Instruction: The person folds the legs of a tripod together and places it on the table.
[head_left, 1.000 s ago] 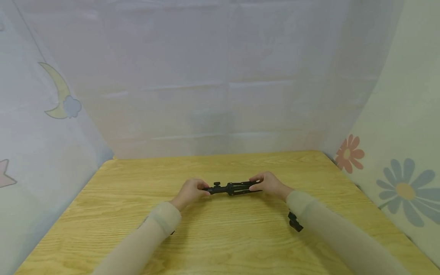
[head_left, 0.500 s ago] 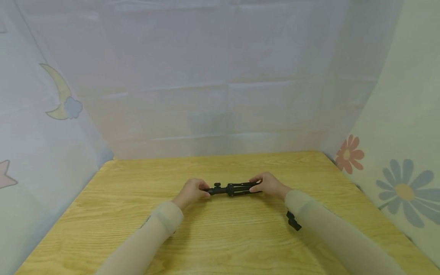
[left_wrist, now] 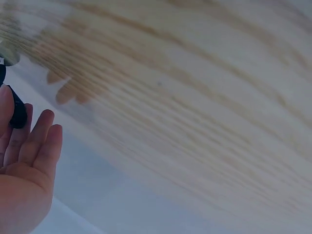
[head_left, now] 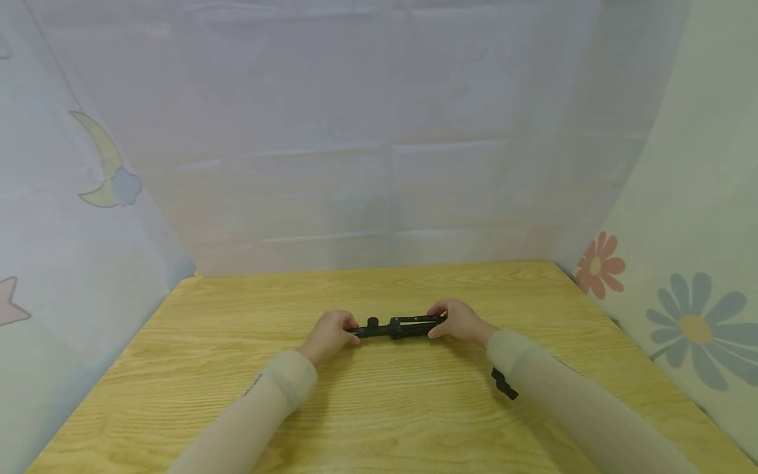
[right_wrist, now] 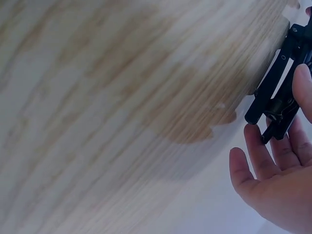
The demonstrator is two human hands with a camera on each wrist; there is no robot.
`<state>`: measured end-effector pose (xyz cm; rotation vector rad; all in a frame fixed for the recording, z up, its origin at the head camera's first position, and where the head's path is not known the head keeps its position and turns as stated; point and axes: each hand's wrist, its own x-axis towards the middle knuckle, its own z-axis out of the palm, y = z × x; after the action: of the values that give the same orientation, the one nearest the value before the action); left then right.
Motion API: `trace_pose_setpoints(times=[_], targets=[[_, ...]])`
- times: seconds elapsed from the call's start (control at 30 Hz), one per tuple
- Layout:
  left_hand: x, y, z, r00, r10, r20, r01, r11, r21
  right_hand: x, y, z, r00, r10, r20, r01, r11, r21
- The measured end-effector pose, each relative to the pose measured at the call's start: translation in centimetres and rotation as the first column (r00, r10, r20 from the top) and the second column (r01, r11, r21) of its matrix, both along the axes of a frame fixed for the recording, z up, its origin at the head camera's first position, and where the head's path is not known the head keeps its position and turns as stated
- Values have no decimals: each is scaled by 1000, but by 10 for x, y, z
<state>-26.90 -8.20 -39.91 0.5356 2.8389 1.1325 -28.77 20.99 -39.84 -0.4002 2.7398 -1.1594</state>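
Note:
A small black tripod [head_left: 393,328] with its legs folded lies sideways between my two hands, close over the table in the head view. My left hand [head_left: 329,334] pinches the end of its centre post, near a round knob [head_left: 372,322]. At the other end, my right hand [head_left: 463,322] holds the leg tips between thumb and fingers. In the right wrist view the black legs [right_wrist: 268,92] run side by side with narrow gaps, and the thumb lies over them. Only the post's dark end [left_wrist: 18,112] shows by the thumb in the left wrist view.
The wood-grain table [head_left: 379,408] spreads out around both hands. A pale cloth backdrop [head_left: 379,164] rises behind it, with printed side walls left and right. A black wrist device [head_left: 504,384] hangs under the right sleeve.
The tripod has turned slightly about its length, so its knob and legs show at a different angle. My right hand has shifted a little to the left; the left hand has barely moved.

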Motion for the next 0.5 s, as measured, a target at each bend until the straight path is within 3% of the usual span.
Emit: trace_pose_setpoints(times=[0.27, 0.37, 0.5], targets=[[0, -6, 0, 999, 20, 35, -20, 1000, -2, 4, 5, -1, 997, 55, 58, -51, 996, -69], [2, -12, 6, 997, 51, 61, -53, 998, 33, 8, 11, 3, 994, 68, 80, -58, 991, -121], [4, -19, 17, 995, 82, 61, -87, 993, 84, 10, 19, 12, 996, 61, 67, -54, 993, -103]])
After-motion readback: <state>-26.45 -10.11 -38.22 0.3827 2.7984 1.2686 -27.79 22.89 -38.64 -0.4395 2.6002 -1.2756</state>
